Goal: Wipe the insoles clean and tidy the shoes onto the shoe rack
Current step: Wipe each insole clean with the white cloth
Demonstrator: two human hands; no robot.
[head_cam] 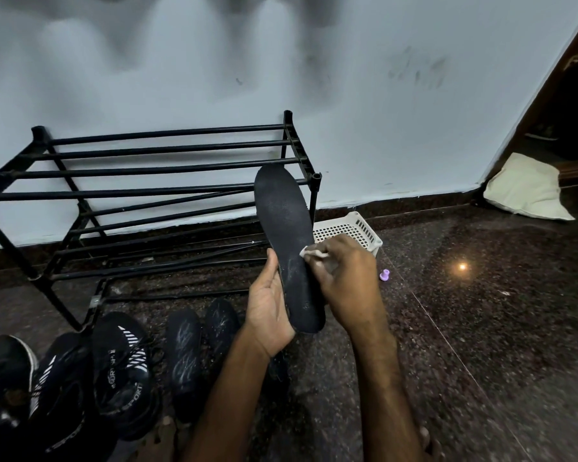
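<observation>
**A:** How does the insole look?

**B:** The insole (286, 228) is black and flecked with pale dust. It stands upright, toe end well above the fingers. The left hand (269, 311) grips its lower half, thumb laid along the left edge. The right hand (344, 278) has its fingers bunched together, pinching a white wipe (309, 252) against the insole's right edge.

**A:** What's hard to make out?

**B:** The left fingers are hidden behind the insole. The wipe is mostly covered by the right fingers. The dark shoes (121, 368), down left of both hands, are partly cut off.
</observation>
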